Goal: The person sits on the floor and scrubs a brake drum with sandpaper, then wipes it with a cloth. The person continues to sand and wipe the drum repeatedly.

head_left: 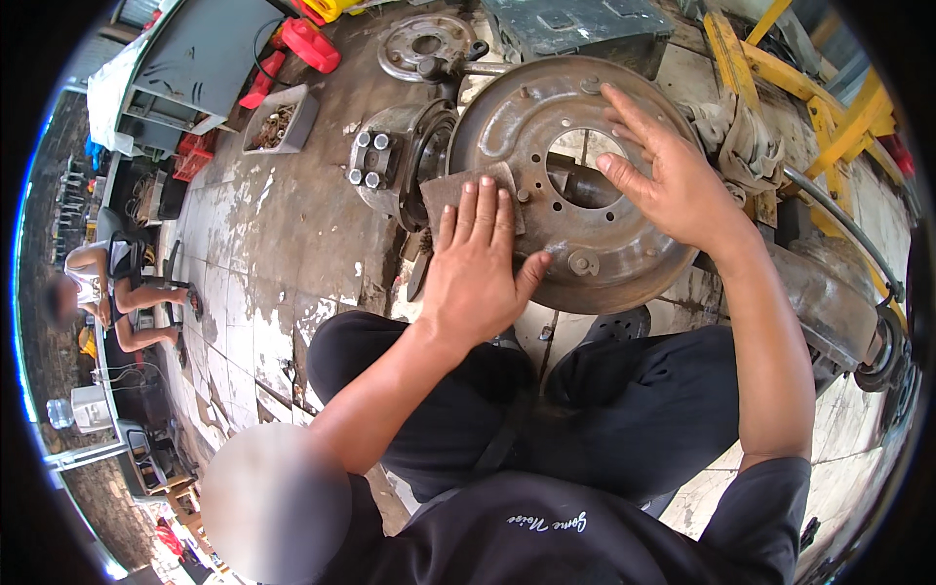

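A round, worn metal brake backing plate (624, 258) with a large centre hole and several small holes stands in front of me, above my knees. My left hand (478, 258) presses a brown sheet of sandpaper (444, 194) against the plate's left side, its fingers extended over the sheet and its thumb apart. The sheet's underside is hidden. Over the plate's upper right, beside the centre hole, my right hand (673, 180) is open, fingers and thumb spread. Whether its fingertips touch the metal, I cannot tell. Left of the plate sits a rounded metal part with bolts (375, 156).
A smaller metal disc (398, 60) lies beyond the plate, near a dark storage box (585, 29). Yellow metal stands (829, 97) and a crumpled rag (746, 146) are on the right. A grey bin (302, 122) of small parts stands left. Another person (122, 283) sits farther left.
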A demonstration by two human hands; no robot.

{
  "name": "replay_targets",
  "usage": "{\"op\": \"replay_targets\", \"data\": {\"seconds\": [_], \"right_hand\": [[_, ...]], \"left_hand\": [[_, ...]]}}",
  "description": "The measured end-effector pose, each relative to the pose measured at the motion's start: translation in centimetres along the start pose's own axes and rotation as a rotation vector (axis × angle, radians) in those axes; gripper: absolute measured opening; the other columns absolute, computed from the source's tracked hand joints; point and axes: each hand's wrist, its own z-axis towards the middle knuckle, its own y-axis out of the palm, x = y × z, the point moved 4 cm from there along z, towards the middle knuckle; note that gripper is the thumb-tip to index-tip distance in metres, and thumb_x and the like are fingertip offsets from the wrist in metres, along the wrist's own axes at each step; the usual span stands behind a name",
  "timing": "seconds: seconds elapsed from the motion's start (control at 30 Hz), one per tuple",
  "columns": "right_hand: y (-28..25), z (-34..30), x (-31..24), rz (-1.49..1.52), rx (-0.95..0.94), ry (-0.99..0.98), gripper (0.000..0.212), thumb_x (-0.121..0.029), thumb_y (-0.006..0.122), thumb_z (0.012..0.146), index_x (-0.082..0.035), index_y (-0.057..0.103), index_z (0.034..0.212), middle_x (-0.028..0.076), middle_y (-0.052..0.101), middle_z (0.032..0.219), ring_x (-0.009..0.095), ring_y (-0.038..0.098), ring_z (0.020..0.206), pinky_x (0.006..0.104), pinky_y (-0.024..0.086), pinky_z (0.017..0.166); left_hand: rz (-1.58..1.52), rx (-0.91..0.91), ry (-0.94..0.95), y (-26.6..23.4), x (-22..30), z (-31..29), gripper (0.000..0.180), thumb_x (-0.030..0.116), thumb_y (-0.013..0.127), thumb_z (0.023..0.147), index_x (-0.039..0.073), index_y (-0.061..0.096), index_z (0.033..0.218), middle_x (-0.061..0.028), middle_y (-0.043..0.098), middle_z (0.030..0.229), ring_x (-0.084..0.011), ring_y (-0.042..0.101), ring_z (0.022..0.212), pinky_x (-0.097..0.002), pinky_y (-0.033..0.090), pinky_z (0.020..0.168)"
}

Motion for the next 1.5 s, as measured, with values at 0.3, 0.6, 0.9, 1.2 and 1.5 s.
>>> {"op": "replay_targets", "data": {"seconds": [0.3,0.6,0.9,1.2,1.5], "right_hand": [[-0.8,3.0,5.0,-0.599,0.149,0.078,0.059,-0.031,0.055,0.1,-0.01,0.039,0.152,0.017,0.043,0.153,0.038,0.034,0.145,0.0491,0.03,0.119],[2.0,5.2,4.5,-0.816,-0.058,0.214,0.09,-0.054,0.065,0.089,-0.001,0.031,0.153,0.019,0.034,0.158,0.035,0.032,0.147,0.052,0.029,0.119],[0.4,7.2,7.1,-0.792,0.12,0.232,0.079,-0.042,0.071,0.089,0.004,0.042,0.146,0.024,0.049,0.147,0.037,0.05,0.134,0.0469,0.046,0.107],[0.5,7.1,8.4,-0.805,0.245,0.266,0.077,-0.046,0.065,0.092,0.001,0.04,0.148,0.021,0.045,0.15,0.036,0.041,0.141,0.054,0.038,0.111],[0.8,6.9,8.8,-0.807,0.28,0.272,0.075,-0.044,0.064,0.093,0.0,0.039,0.149,0.019,0.043,0.152,0.036,0.039,0.141,0.0529,0.03,0.115]], "left_hand": [[-0.011,-0.01,-0.037,-0.1,1.1,-0.6,0.082,0.051,0.049,0.098,-0.011,0.032,0.149,-0.0295,0.029,0.157,-0.0406,0.024,0.149,-0.0529,0.02,0.121],[-0.036,-0.113,0.104,-1.2,0.6,-1.9,0.112,0.068,0.069,0.075,-0.006,0.032,0.151,-0.0234,0.028,0.16,-0.0352,0.023,0.151,-0.0507,0.019,0.122],[0.051,-0.093,0.156,-0.7,-2.2,2.3,0.112,0.063,0.072,0.073,-0.005,0.03,0.151,-0.023,0.028,0.16,-0.0381,0.025,0.149,-0.0517,0.023,0.121],[0.016,-0.136,0.17,-0.6,-0.8,3.3,0.119,0.08,0.055,0.08,-0.011,0.025,0.152,-0.029,0.024,0.16,-0.04,0.02,0.151,-0.0493,0.018,0.123],[0.084,-0.017,0.126,-0.2,-0.9,4.7,0.117,0.085,0.036,0.085,-0.013,0.03,0.149,-0.0314,0.03,0.156,-0.0424,0.025,0.148,-0.0512,0.023,0.12]]}}
